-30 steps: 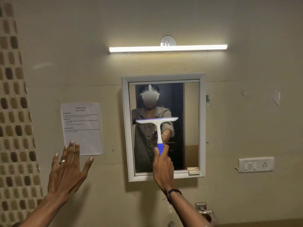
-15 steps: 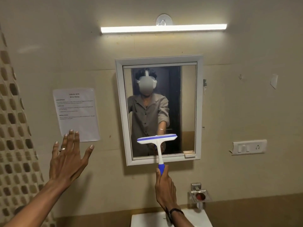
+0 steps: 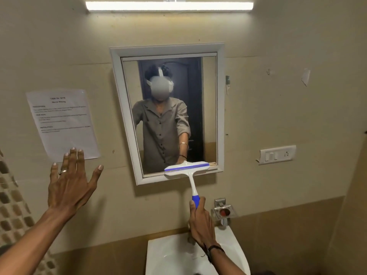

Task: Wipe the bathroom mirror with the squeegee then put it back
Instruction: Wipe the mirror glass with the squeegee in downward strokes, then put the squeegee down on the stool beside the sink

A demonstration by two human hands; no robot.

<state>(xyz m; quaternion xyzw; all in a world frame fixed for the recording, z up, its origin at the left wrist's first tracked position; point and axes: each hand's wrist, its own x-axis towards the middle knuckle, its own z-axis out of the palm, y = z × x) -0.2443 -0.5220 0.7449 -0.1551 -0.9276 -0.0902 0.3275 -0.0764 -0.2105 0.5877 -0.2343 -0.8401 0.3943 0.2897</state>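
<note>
A white-framed mirror hangs on the beige wall and reflects a person in a grey shirt. The white and blue squeegee has its blade across the mirror's bottom edge, towards the right corner. My right hand grips its blue handle from below, above the sink. My left hand is raised with fingers spread, flat towards the wall to the left of the mirror, its fingertips overlapping the bottom of a taped paper sheet.
A white sink sits under the mirror. A metal soap holder is fixed to the wall at its right. A switch plate is further right, a tube light above, and patterned tiles at far left.
My right hand has drawn the squeegee down the glass from mid-height to the bottom edge. The view has tilted down, bringing the sink in. My left hand stays spread by the wall.
</note>
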